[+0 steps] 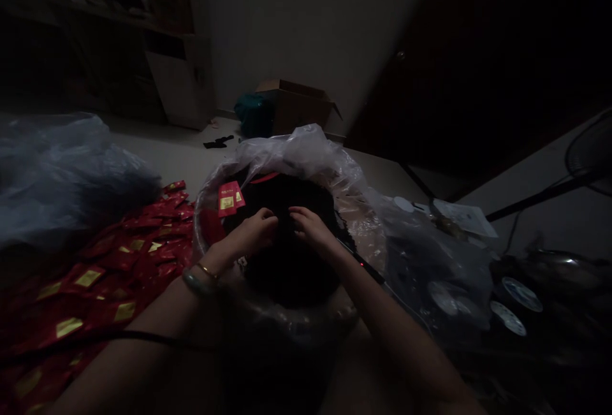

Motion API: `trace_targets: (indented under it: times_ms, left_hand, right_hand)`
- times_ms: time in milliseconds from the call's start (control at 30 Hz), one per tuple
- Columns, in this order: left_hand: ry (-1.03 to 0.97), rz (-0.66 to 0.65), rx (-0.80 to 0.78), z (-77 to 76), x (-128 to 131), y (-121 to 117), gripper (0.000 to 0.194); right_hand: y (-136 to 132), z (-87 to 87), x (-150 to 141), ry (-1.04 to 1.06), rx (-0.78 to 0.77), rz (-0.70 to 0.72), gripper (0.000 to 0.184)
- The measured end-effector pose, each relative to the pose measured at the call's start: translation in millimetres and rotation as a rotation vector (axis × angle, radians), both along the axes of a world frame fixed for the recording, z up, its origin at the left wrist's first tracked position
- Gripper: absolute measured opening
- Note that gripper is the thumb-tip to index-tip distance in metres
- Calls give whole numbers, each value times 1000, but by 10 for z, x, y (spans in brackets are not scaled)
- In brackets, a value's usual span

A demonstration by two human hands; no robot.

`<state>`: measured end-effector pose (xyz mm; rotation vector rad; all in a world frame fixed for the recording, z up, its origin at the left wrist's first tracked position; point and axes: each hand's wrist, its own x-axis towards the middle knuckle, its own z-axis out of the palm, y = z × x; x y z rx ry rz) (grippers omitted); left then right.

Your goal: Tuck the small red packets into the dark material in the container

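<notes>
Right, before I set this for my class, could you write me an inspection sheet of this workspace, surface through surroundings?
Surface: pale floor, visible beyond the container.
Job's things: plastic-lined container holding dark material; red packets at its left edge; packet heap to the left.
Clutter: plastic sheeting far left; cardboard box and teal bag near the wall; two dishes at right.
Hands: left hand and right hand apart, over the dark material; grip unclear.
Cables: dark cable at lower left.
Surroundings: dim room; wall ahead.
</notes>
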<state>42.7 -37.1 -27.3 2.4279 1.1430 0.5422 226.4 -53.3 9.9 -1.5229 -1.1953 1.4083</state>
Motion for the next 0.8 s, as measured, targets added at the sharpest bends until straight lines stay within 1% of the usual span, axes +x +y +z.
trace_targets:
  times_ms: [167,267,300,433,467,500,567,633,667,767,800]
  left_hand:
    - [-32,4,8,6,7,7,25]
    - [-44,33,12,-12,13,22,27]
    - [-46,41,15,-21,14,26,28]
    - [-41,35,18,-26,5,24,29]
    - [-26,35,12,-17,-1,20,29]
    - [-4,39,2,-7,-6,16,30]
    - [51,64,-18,6,-17,9,33]
    - [90,98,-34,-4,-24,7,34]
    - [94,108,-40,-19,-26,7,34]
    - [56,89,-35,-72,-37,10,39]
    - [38,77,-31,-82,-44,12,42]
  right_hand:
    - [16,-32,-49,-210,150,106,33]
    - [39,-15,-69,-331,249,172,39]
    - [43,-4,-71,-367,264,210,41]
    - [26,11,-76,-454,243,427,54]
    - [9,-2,-82,-482,269,442,58]
    - [-14,-22,-92,-517,310,422,61]
    - [-75,-81,-127,-612,382,328,64]
    - [-139,-155,-182,-707,396,254,56]
    - [-163,-191,-213,-750,396,250,47]
    - [-186,-266,-292,-828,419,347,10]
    - [-179,-270,-303,-831,436,380,4]
